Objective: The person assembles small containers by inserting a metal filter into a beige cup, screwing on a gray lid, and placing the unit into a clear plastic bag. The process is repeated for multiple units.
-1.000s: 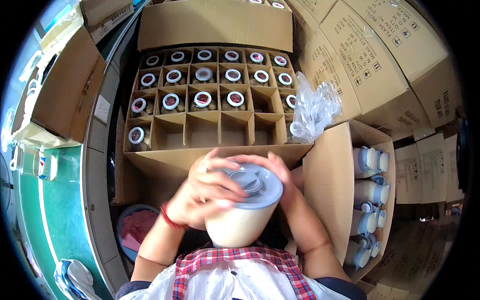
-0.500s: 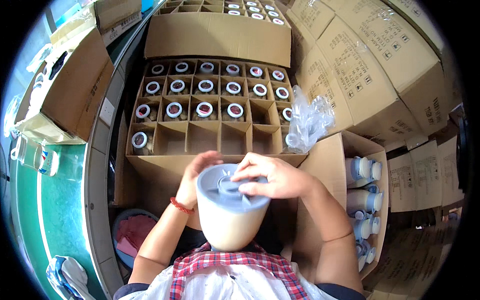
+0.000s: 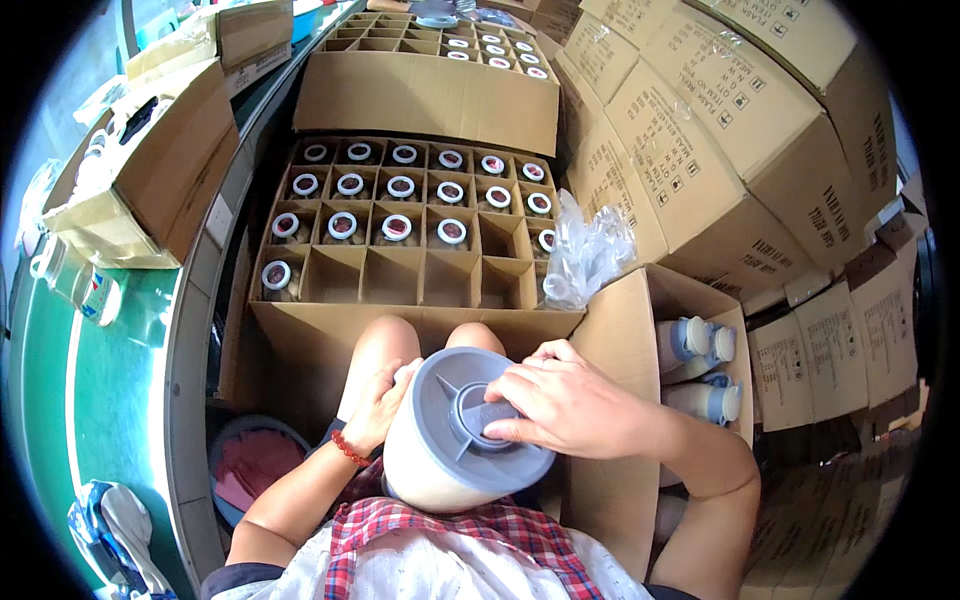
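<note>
A cream vacuum flask body [image 3: 420, 464] rests tilted in my lap, its broad grey-blue end facing up. On that end, the fingers of my right hand [image 3: 550, 400] grip a round grey centre plug [image 3: 480, 412] set among raised ribs. At the flask's left side, my left hand [image 3: 382, 400], with a red bead bracelet at the wrist, is closed against the rim and steadies it. The left fingertips are partly hidden. The flask's lower end is hidden against my checked apron [image 3: 450, 540].
Ahead stands a divided carton [image 3: 420, 312] with several white-rimmed glass flask refills in its cells. A clear plastic bag [image 3: 590, 250] hangs at its right corner. Finished-looking flasks [image 3: 690, 340] stand in a carton at right. Stacked cartons [image 3: 690, 170] rise behind. A green table [image 3: 130, 400] runs along the left.
The flask has tipped and its grey end now shows more fully. My right hand has moved slightly right and lower, still on the plug. The view has shifted, showing my knees.
</note>
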Motion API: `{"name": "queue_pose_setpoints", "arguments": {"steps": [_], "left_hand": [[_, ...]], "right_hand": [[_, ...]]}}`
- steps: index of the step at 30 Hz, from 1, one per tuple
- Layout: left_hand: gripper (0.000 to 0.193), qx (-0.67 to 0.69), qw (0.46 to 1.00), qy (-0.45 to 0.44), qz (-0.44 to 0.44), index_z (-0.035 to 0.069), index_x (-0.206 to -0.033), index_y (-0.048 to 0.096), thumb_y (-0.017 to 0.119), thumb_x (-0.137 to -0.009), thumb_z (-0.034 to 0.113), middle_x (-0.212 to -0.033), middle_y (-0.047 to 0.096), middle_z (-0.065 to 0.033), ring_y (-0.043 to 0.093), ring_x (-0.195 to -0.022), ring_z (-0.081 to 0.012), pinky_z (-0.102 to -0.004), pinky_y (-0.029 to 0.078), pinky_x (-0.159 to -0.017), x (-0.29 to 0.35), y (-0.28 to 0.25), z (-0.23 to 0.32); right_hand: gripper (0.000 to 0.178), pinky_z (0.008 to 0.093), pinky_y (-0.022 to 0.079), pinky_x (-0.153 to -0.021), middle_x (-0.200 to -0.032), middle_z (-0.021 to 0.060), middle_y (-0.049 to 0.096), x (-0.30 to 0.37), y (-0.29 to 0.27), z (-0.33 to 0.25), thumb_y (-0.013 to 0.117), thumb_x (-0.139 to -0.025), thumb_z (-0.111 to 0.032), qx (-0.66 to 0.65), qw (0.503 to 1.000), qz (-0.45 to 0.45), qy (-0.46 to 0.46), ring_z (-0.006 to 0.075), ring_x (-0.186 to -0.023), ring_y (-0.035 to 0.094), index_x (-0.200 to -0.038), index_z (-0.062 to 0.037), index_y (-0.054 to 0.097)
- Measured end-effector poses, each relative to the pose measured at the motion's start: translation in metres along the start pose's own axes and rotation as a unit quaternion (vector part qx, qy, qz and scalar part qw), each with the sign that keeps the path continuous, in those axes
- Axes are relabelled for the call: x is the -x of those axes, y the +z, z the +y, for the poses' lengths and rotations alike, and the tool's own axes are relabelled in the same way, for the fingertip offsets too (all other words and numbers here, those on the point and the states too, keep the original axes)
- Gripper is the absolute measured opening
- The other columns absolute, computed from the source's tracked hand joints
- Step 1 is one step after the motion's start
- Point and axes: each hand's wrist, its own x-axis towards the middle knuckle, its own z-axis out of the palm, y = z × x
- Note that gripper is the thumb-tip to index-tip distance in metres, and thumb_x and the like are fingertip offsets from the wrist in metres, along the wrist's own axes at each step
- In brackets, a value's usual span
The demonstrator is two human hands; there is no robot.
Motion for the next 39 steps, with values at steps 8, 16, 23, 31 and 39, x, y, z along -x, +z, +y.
{"name": "queue_pose_setpoints", "arguments": {"steps": [8, 16, 23, 31, 39], "left_hand": [[0.041, -0.291, 0.946, -0.027, 0.137, -0.003, -0.087, 0.056, 0.054, -0.099, 0.036, -0.061, 0.053, -0.0130, 0.048, -0.054, -0.0163, -0.0334, 0.041, -0.053, 0.013, -0.021, 0.021], [0.031, -0.040, 0.972, -0.182, 0.144, 0.009, -0.084, 0.047, 0.049, -0.102, 0.034, -0.064, 0.042, 0.0057, 0.038, -0.053, -0.0043, -0.0222, 0.032, -0.045, 0.020, -0.034, 0.013], [0.030, -0.088, 0.976, -0.103, 0.170, 0.004, -0.099, 0.054, 0.045, -0.103, 0.032, -0.084, 0.059, -0.0038, 0.058, -0.070, -0.0111, -0.0246, 0.049, -0.064, -0.041, -0.074, 0.043], [0.062, -0.121, 0.936, -0.214, -0.254, 0.003, -0.114, 0.062, 0.029, -0.103, 0.053, -0.099, 0.069, -0.0080, 0.065, -0.084, -0.0153, -0.0285, 0.054, -0.077, -0.215, -0.017, 0.061], [0.022, -0.105, 0.972, -0.130, -0.163, 0.002, -0.105, 0.068, 0.061, -0.094, 0.020, -0.087, 0.067, -0.0002, 0.060, -0.071, -0.0075, -0.0237, 0.050, -0.064, -0.279, 0.015, -0.019]], "right_hand": [[0.038, 0.0359, 0.050, -0.074, -0.087, 0.0091, 0.065, -0.033, 0.002, 0.072, 0.068, -0.087, -0.040, -0.208, 0.975, -0.079, 0.026, 0.0237, -0.087, 0.064, -0.104, -0.0062, 0.062], [0.099, 0.0464, 0.036, -0.108, -0.148, 0.0214, 0.034, -0.078, 0.037, 0.333, 0.075, -0.075, -0.048, 0.123, 0.863, 0.254, 0.419, 0.0371, -0.136, 0.035, -0.145, 0.0017, 0.026], [0.026, 0.0325, 0.051, -0.064, -0.085, 0.0049, 0.071, -0.064, 0.059, 0.437, 0.064, -0.092, -0.027, -0.315, 0.693, 0.574, 0.302, 0.0177, -0.071, 0.066, -0.092, -0.0005, 0.068], [0.015, 0.0303, 0.050, -0.084, -0.108, 0.0068, 0.062, -0.051, 0.116, 0.286, 0.062, -0.093, -0.012, -0.514, 0.565, 0.623, 0.170, 0.0151, -0.097, 0.059, -0.105, -0.0026, 0.061], [0.075, 0.0300, 0.049, -0.080, -0.097, 0.0068, 0.055, -0.055, 0.158, 0.191, 0.077, -0.078, -0.029, -0.488, 0.725, 0.435, 0.217, 0.0137, -0.087, 0.056, -0.135, -0.0006, 0.037]]}}
